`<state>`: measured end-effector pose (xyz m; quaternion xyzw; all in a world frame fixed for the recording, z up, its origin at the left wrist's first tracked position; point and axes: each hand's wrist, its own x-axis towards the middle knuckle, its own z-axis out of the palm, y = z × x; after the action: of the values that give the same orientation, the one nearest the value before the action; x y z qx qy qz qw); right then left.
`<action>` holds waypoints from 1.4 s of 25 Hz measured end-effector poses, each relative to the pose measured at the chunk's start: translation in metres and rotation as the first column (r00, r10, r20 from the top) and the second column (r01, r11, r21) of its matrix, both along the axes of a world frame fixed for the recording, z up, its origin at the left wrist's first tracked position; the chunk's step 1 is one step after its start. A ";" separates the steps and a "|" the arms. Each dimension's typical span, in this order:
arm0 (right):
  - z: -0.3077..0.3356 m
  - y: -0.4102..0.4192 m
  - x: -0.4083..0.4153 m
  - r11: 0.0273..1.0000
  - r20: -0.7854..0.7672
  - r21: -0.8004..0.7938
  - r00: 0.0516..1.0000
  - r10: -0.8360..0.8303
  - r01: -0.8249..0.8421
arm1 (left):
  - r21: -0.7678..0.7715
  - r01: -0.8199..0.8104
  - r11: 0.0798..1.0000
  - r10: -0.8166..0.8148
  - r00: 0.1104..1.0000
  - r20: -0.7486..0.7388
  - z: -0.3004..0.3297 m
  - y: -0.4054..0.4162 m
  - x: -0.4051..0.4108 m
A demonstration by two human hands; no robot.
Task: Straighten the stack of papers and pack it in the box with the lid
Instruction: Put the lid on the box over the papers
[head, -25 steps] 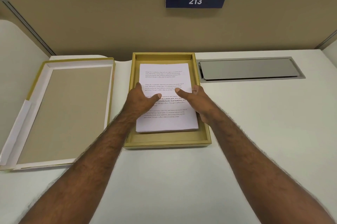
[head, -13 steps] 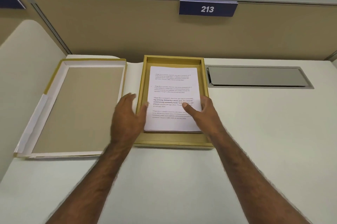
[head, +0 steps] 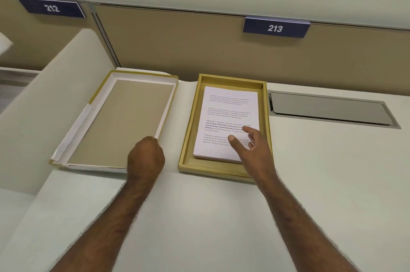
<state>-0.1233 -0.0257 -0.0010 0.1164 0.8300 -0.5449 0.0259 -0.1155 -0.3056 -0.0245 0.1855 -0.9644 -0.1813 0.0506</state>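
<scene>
Desk (head: 221, 216) lies bare nearside; left hand (head: 145, 157) pinches lid (head: 119, 121) edge, right hand (head: 253, 149) (fingers spread, holding nothing) over papers (head: 226, 114).

Two bare forearms reach in from the bottom edge, with no sleeves, watch, rings or bands on them; fine dark hair covers both; the left hand (head: 146, 156) and right hand (head: 253, 149) wear no gloves

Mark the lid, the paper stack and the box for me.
lid (head: 124, 121): head view, on its brown inner panel.
paper stack (head: 228, 114): head view, on the top printed sheet.
box (head: 190, 129): head view, on its left wall.
</scene>
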 end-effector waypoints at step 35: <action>-0.013 0.074 0.008 0.956 0.096 -0.172 0.970 -0.224 0.238 | 0.947 -0.083 0.310 0.064 0.996 0.066 0.026 0.053 -0.012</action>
<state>-0.1153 0.0479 -0.0140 0.2302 0.7558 -0.6130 0.0036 -0.1274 -0.2526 0.0020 0.2249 -0.6664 -0.7077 -0.0671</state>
